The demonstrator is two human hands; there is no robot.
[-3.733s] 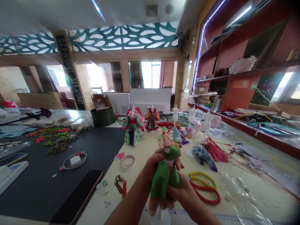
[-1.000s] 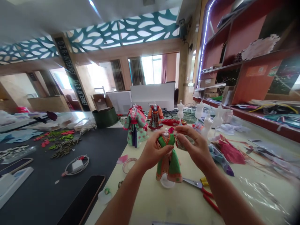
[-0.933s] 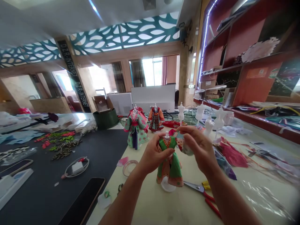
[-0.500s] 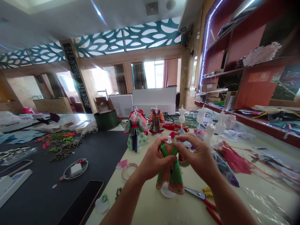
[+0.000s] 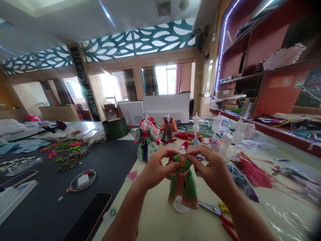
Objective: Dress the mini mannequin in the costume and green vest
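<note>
A small green doll robe (image 5: 190, 184) with orange trim hangs on a white miniature mannequin (image 5: 183, 151), which stands upright on a round white base. My left hand (image 5: 158, 166) pinches the robe at its left shoulder and sleeve. On the other side, my right hand (image 5: 210, 163) has thumb and fingers closed on the robe's right shoulder, close to the collar. The crossed orange-edged collar and a pale waistband show between the hands. Both sleeves are partly hidden behind my fingers. Red-handled scissors (image 5: 213, 208) lie just right of the base.
Behind stand a mannequin in a mint floral robe (image 5: 147, 140) and another in an orange-red robe (image 5: 168, 129). Several bare white mannequins (image 5: 217, 124) are at the back right. Fabric scraps (image 5: 253, 170) lie to the right, a phone (image 5: 87, 214) and coiled white cable (image 5: 82, 180) to the left.
My left thumb has moved up from the robe's front to its shoulder, uncovering the waistband. The collar now crosses over higher and more closed. The view has shifted slightly.
</note>
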